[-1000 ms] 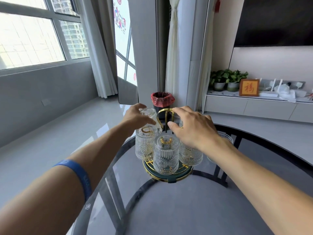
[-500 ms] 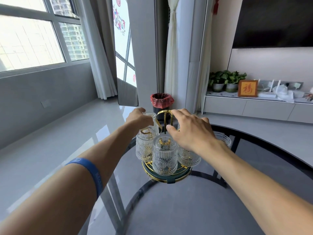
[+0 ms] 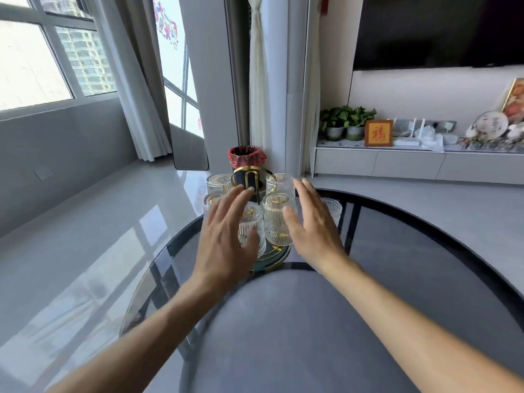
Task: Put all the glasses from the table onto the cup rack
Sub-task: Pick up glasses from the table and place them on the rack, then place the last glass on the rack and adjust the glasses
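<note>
My left hand (image 3: 224, 236) and right hand (image 3: 309, 225) hover spread and empty on either side of the cup rack (image 3: 276, 255), which stands on the glass desk (image 3: 397, 251). The rack carries ribbed glasses (image 3: 279, 219) turned upside down around its gold handle (image 3: 249, 180). One more glass (image 3: 331, 208) stands upright on the desk just behind my right hand, beside the rack; I cannot tell if anything is in it.

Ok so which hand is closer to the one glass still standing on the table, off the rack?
Right. The right hand is open beside the rack, with the loose glass just past its fingers. The left hand is on the other side of the cup rack.
</note>
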`<state>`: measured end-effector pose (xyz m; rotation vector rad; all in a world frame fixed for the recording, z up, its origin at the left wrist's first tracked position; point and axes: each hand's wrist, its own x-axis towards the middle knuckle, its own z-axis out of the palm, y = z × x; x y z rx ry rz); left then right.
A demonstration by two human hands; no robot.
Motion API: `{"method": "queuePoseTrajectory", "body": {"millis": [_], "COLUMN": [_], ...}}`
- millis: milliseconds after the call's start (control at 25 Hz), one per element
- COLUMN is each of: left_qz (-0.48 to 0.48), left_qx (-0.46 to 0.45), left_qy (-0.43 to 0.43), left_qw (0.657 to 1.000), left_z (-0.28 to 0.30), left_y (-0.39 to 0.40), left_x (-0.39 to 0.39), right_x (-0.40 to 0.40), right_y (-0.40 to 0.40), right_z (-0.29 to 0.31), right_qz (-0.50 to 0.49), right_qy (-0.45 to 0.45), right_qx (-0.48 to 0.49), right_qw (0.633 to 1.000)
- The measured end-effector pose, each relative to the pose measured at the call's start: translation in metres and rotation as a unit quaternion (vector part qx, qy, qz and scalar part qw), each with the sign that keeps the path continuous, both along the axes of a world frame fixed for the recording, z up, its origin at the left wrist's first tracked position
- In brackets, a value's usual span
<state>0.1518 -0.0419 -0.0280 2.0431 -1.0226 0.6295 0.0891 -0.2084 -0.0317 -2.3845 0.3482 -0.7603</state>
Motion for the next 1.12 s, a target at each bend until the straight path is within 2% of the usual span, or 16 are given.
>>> {"method": "queuePoseTrajectory", "body": {"millis": [120, 280, 480, 560, 720, 960, 1120], "left_qz": [-0.084, -0.101, -0.054, -0.030, 0.033, 0.106, 0.086], "left_qx": [0.038, 0.054, -0.026, 0.024, 0.151, 0.144, 0.153], "left_qy": [0.020, 0.102, 0.298, 0.296, 0.225, 0.261, 0.244], "left_qw": [0.996, 0.988, 0.953, 0.955, 0.962, 0.949, 0.954], "left_z": [-0.024, -0.029, -0.026, -0.029, -0.031, -0.065, -0.065], "left_y": [-0.019, -0.071, -0.138, -0.167, -0.223, -0.262, -0.257], "left_x": [-0.063, -0.085, -0.078, -0.064, -0.027, 0.022, 0.018], "right_x": [-0.063, -0.112, -0.135, -0.129, -0.123, -0.120, -0.112], "right_y": [-0.008, -0.043, -0.072, -0.081, -0.092, -0.107, -0.105], "right_z": [-0.040, -0.056, -0.069, -0.068, -0.066, -0.076, -0.085], "right_qz": [0.015, 0.013, -0.008, -0.022, -0.020, -0.047, -0.079], "right_qy": [0.062, 0.090, 0.063, 0.045, 0.006, 0.014, 0.035], "right_qx": [0.002, 0.054, 0.145, 0.186, 0.211, 0.229, 0.254], "right_qw": [0.998, 0.994, 0.987, 0.981, 0.977, 0.972, 0.963]}}
